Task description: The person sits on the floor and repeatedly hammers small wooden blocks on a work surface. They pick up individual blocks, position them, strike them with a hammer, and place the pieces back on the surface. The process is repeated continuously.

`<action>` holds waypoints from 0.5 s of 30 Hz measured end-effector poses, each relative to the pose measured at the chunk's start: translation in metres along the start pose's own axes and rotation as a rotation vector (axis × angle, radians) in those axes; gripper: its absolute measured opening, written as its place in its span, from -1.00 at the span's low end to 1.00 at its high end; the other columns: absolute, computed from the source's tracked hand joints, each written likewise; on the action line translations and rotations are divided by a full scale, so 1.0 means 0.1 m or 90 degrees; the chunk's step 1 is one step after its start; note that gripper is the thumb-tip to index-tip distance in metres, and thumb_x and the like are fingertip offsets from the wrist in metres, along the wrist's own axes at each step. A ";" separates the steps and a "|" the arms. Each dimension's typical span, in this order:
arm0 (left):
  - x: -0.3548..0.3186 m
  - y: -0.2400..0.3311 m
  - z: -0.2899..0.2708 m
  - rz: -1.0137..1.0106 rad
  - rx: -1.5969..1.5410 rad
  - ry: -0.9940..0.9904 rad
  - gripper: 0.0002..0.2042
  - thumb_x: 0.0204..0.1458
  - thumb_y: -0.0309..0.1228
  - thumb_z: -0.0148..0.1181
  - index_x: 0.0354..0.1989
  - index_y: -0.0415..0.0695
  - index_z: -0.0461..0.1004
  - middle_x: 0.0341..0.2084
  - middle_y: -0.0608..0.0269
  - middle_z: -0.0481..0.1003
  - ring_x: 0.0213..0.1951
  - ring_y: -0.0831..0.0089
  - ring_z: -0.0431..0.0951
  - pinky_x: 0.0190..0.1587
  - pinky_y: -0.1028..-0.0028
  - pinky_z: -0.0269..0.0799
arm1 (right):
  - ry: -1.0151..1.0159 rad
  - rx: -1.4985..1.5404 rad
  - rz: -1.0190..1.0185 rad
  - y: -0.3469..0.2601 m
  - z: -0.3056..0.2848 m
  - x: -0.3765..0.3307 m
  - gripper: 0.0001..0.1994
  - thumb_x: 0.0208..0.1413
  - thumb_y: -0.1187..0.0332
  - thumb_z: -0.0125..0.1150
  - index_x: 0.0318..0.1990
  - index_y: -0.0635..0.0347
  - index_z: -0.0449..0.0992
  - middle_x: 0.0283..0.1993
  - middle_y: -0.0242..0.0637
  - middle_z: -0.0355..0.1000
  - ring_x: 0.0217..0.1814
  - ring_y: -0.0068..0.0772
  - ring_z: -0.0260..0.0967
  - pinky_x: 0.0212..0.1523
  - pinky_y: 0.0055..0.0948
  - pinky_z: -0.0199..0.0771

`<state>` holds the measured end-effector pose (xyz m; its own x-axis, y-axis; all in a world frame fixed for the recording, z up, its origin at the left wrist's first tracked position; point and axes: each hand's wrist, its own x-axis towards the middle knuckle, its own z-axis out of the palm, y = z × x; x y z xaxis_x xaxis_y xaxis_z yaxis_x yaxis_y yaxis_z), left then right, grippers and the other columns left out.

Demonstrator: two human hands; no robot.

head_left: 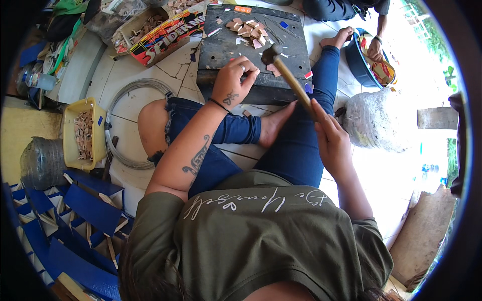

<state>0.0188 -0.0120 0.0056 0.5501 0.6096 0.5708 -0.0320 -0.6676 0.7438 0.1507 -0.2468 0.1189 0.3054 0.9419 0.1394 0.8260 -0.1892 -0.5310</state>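
My right hand is wrapped round the wooden handle of a hammer. The hammer slants up to the left, its dark metal head over the black low worktable. Above the table's near edge is my left hand, a ring on one finger. Its fingers are pinched together, and whatever they hold is too small to make out. A pile of small wooden blocks lies on the far part of the table. Flat pinkish scraps and small blue, white and red bits lie around the hammer head.
A yellow tub of small wood pieces stands at left beside a wire coil. Blue-covered wooden frames are heaped at lower left. A printed carton holds more pieces. Another person's hand reaches into a blue basin.
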 end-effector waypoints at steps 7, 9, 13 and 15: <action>0.00 -0.03 0.01 0.015 0.007 0.006 -0.94 -0.02 -0.53 0.23 -0.48 -0.17 0.47 -0.48 0.14 0.47 -0.38 0.08 0.50 -0.22 0.27 0.40 | -0.004 -0.040 -0.016 0.01 0.02 0.00 -0.49 0.20 0.55 0.05 0.32 -0.01 0.31 -0.17 -0.07 0.47 -0.26 -0.03 0.51 -0.26 -0.24 0.47; 0.00 -0.03 0.01 0.020 0.008 0.007 -0.93 -0.03 -0.53 0.23 -0.49 -0.17 0.46 -0.48 0.14 0.47 -0.38 0.08 0.50 -0.23 0.27 0.40 | 0.037 0.000 -0.054 0.02 0.01 0.01 -0.48 0.19 0.55 0.06 0.32 -0.01 0.31 -0.17 -0.08 0.47 -0.27 -0.03 0.50 -0.27 -0.24 0.47; 0.00 -0.03 0.02 0.025 0.016 0.013 -0.93 -0.03 -0.53 0.23 -0.49 -0.16 0.46 -0.48 0.15 0.47 -0.38 0.08 0.50 -0.23 0.26 0.40 | 0.053 0.034 -0.064 0.03 0.03 0.01 -0.48 0.18 0.55 0.06 0.31 -0.01 0.32 -0.17 -0.08 0.47 -0.26 -0.04 0.51 -0.26 -0.24 0.47; -0.01 -0.03 0.02 0.024 0.012 0.015 -0.92 -0.02 -0.52 0.23 -0.50 -0.16 0.46 -0.48 0.15 0.47 -0.37 0.08 0.50 -0.23 0.26 0.40 | 0.019 0.012 -0.036 0.04 0.04 0.02 -0.48 0.18 0.55 0.06 0.31 -0.01 0.32 -0.19 -0.08 0.47 -0.27 -0.03 0.50 -0.27 -0.23 0.47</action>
<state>0.0204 -0.0115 0.0025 0.5289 0.5938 0.6064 -0.0361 -0.6981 0.7151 0.1528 -0.2445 0.1141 0.2723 0.9424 0.1945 0.8335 -0.1299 -0.5371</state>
